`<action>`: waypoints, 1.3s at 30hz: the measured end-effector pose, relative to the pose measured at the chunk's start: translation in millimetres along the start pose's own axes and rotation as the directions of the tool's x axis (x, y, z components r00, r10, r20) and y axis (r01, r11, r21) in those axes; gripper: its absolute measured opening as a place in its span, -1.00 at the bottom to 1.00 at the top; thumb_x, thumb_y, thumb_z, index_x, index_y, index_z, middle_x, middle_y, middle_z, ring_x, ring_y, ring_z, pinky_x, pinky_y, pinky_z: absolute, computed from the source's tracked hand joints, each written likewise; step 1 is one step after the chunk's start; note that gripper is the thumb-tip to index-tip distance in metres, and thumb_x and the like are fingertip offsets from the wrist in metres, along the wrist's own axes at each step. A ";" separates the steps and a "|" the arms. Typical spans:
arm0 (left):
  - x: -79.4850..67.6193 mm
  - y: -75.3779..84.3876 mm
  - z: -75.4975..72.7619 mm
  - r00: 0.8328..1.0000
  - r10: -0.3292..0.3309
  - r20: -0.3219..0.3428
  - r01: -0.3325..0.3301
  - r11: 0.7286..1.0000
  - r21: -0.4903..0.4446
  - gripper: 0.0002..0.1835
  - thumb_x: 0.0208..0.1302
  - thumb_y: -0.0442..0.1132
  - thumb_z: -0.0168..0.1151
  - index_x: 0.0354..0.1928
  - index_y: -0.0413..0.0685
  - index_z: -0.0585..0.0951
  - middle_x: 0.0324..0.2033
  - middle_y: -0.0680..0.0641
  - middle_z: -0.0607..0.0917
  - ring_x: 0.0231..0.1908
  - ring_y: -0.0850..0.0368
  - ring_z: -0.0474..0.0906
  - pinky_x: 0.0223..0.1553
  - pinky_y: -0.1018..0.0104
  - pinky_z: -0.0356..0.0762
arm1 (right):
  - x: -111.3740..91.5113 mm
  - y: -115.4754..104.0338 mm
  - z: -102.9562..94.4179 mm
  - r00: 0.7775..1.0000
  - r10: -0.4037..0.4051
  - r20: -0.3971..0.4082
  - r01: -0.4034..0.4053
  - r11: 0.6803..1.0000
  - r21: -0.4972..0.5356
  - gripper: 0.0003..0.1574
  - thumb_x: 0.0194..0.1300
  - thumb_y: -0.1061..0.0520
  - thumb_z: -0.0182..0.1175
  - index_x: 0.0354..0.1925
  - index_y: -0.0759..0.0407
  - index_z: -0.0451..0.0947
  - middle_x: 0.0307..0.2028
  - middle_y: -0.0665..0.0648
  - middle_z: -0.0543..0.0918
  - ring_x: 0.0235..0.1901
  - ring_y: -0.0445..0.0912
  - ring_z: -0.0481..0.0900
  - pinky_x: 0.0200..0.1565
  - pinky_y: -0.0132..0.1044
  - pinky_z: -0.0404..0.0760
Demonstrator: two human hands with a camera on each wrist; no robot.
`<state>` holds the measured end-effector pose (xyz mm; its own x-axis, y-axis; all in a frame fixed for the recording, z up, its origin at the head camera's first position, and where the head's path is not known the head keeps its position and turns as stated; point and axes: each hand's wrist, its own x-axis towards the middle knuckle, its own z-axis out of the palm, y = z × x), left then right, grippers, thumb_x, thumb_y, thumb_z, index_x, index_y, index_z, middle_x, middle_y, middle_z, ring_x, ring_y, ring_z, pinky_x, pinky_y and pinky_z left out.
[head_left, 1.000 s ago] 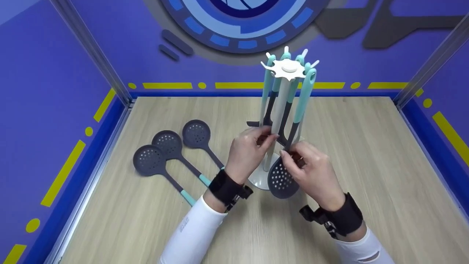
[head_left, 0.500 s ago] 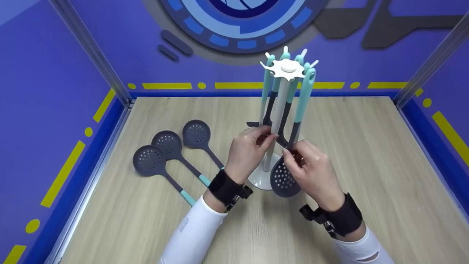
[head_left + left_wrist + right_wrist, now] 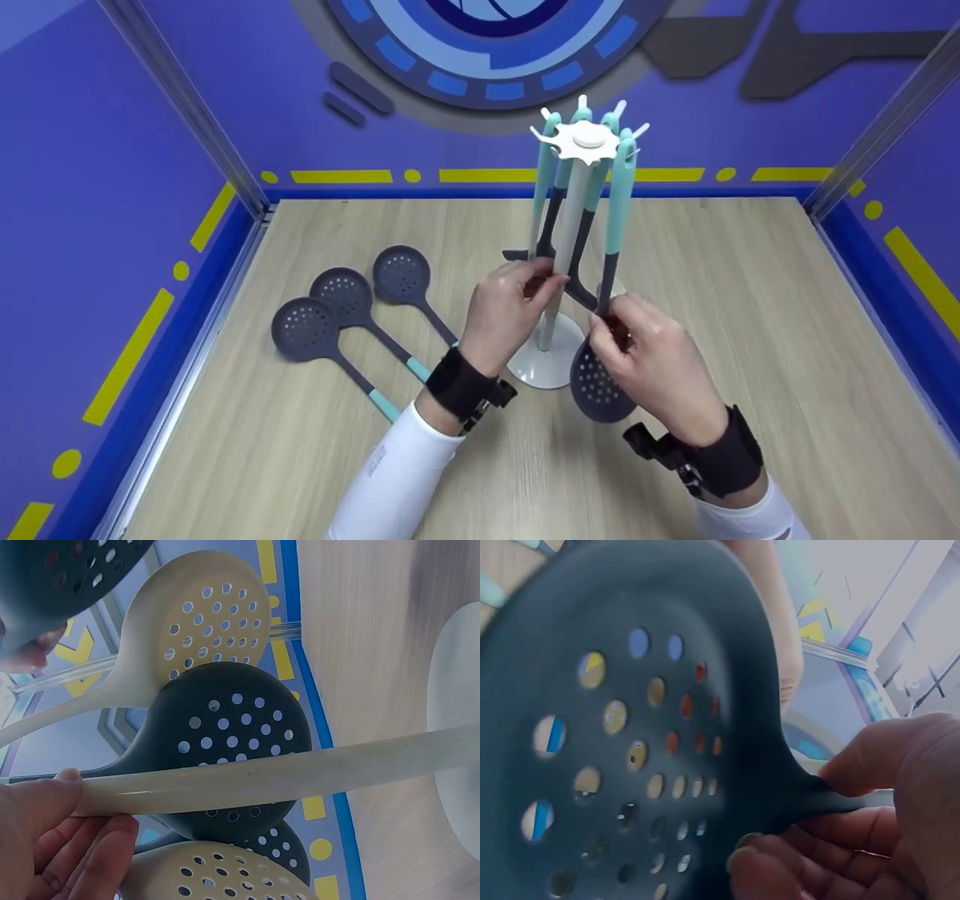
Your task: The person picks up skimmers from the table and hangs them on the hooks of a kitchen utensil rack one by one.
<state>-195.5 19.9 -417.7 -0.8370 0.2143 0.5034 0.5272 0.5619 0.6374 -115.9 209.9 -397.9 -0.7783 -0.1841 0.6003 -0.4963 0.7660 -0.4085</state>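
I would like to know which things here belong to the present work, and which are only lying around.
In the work:
held skimmer, in the right grip
white stand, its pole in the left grip
hanging utensils, on the stand

Lying on the table, untouched, perhaps for later:
near skimmer
middle skimmer
far skimmer

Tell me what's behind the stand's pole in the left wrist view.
A dark perforated utensil head, with holes showing on both sides of the pole, and part of the tabletop. The strip directly behind the pole is covered.
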 end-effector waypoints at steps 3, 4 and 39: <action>0.0 0.3 -0.2 1.000 0.001 -0.003 -0.001 1.000 0.004 -0.71 0.46 0.05 0.31 -0.04 0.04 0.78 -0.25 0.10 0.80 -0.28 0.36 0.72 -0.23 0.61 0.64 | -0.4 -1.2 -2.3 1.000 0.001 0.021 -0.001 1.000 0.000 -0.82 0.37 0.24 0.27 -0.40 0.11 0.52 -0.48 -0.03 0.48 -0.51 -0.26 0.37 -0.52 -0.40 0.44; -0.1 0.2 -0.2 1.000 0.003 -0.004 -0.003 1.000 0.007 -0.71 0.46 0.05 0.32 -0.04 0.04 0.78 -0.26 0.10 0.80 -0.28 0.36 0.71 -0.23 0.61 0.64 | -0.5 -1.4 -2.4 1.000 -0.004 0.024 0.004 1.000 0.000 -0.82 0.37 0.24 0.27 -0.40 0.11 0.52 -0.49 -0.03 0.47 -0.51 -0.26 0.36 -0.52 -0.40 0.43; -1.0 -0.3 -0.6 1.000 -0.018 0.013 0.018 1.000 0.005 -0.71 0.49 0.06 0.28 -0.01 0.05 0.78 -0.24 0.11 0.80 -0.28 0.38 0.69 -0.25 0.60 0.64 | 7.4 12.5 33.7 0.996 0.090 0.027 -0.093 0.989 0.118 -0.87 0.43 0.13 0.38 -0.10 0.13 0.70 -0.26 0.05 0.76 -0.31 -0.25 0.68 -0.30 -0.29 0.74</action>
<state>-194.8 18.9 -418.1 -0.8480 0.2147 0.4845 0.5117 0.5695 0.6433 -140.9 197.4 -421.7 -0.8298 -0.1305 0.5426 -0.4640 0.7015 -0.5409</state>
